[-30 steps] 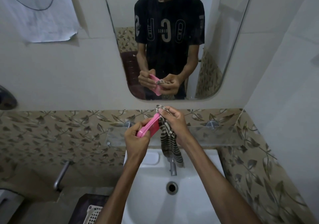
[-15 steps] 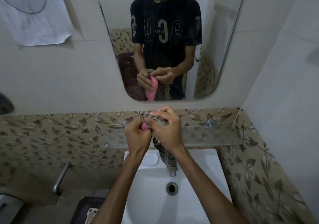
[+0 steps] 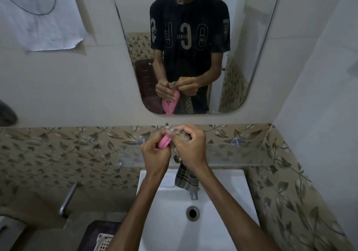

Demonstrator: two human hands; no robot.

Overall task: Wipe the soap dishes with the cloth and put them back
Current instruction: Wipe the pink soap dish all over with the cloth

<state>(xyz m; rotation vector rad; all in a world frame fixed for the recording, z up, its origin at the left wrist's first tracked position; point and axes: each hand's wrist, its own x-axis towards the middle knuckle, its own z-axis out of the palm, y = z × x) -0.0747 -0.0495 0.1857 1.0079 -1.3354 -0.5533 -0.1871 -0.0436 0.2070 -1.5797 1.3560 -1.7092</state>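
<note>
My left hand (image 3: 155, 154) grips a pink soap dish (image 3: 164, 142), held on edge above the sink; most of it is hidden by my fingers. My right hand (image 3: 188, 147) is closed on a dark striped cloth (image 3: 186, 178), bunched against the dish's right side, with the loose end hanging down over the tap. The mirror (image 3: 193, 47) reflects the pink dish's underside with its drain holes and both hands pressed together.
A glass shelf (image 3: 238, 155) runs along the leaf-patterned tiles just behind my hands. Below is the white sink (image 3: 222, 208) with its drain (image 3: 192, 213) and tap (image 3: 193, 194). A white basket (image 3: 103, 241) sits at lower left, a metal pipe (image 3: 67, 200) further left.
The pink dish has turned from lying flat and sideways to standing on edge inside my left hand. My right hand with the cloth has moved in against it.
</note>
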